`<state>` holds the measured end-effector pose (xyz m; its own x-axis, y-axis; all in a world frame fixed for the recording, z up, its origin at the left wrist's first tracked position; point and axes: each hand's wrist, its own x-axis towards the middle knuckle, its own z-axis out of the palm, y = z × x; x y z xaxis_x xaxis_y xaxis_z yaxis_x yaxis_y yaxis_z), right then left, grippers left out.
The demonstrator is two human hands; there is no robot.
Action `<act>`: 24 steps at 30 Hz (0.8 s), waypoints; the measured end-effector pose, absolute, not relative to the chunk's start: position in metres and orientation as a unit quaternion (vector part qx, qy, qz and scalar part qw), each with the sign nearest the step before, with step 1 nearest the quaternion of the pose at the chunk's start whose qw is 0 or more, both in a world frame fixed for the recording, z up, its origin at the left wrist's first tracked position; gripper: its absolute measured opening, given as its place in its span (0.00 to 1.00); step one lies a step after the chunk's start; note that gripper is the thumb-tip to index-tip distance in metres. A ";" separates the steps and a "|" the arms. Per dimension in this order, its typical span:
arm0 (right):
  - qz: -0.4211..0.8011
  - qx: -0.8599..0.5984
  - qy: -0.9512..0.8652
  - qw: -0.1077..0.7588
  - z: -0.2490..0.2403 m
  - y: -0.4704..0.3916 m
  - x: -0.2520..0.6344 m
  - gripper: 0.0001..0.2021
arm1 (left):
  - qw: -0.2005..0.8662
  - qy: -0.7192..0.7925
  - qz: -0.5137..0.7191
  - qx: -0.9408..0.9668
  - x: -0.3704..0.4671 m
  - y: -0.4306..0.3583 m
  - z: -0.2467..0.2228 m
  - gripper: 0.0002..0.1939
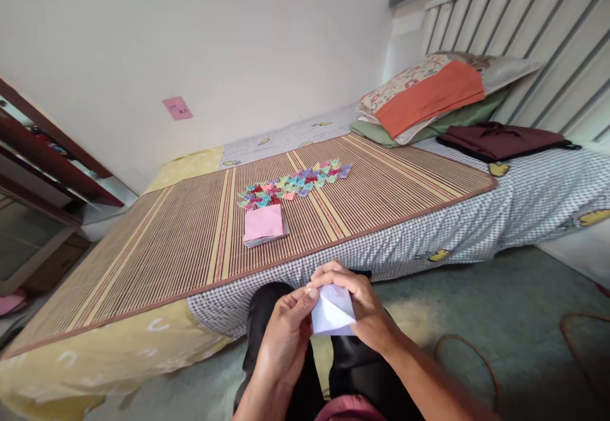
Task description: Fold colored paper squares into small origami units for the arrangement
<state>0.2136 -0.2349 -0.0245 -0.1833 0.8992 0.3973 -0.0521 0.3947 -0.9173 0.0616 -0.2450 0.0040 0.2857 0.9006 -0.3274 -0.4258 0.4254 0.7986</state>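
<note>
Over my lap, a pale lilac sheet of origami paper [332, 312] is partly folded, with a raised triangular flap facing me. My left hand [291, 319] pinches its left edge, thumb on top. Around the upper and right edges curl the fingers of my right hand [359, 297], closed on the same paper. Beyond my hands, on the bamboo mat [190, 230], lies a stack of square paper [264, 223] with a pink sheet on top. Just behind the stack, several small folded paper pieces [295, 183] in many colours stand close together in rows.
The mat covers a bed with a checked sheet [534, 218]. Pillows [429, 94] and a folded maroon bag-like item [500, 141] lie at the right by the slatted headboard [515, 27]. A pink note [176, 108] is on the wall. A cable [469, 345] curls on the floor.
</note>
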 end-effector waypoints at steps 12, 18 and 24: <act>0.510 -0.418 -0.525 0.538 -0.023 -0.231 0.225 0.15 | 0.661 0.431 0.535 0.302 0.059 -0.239 -0.003 0.19; 0.511 -0.423 -0.583 0.470 -0.018 -0.237 0.218 0.23 | 0.600 0.452 0.595 0.288 0.057 -0.237 -0.011 0.23; 0.487 -0.434 -0.587 0.480 -0.028 -0.237 0.209 0.24 | 0.606 0.437 0.562 0.355 0.057 -0.242 -0.017 0.18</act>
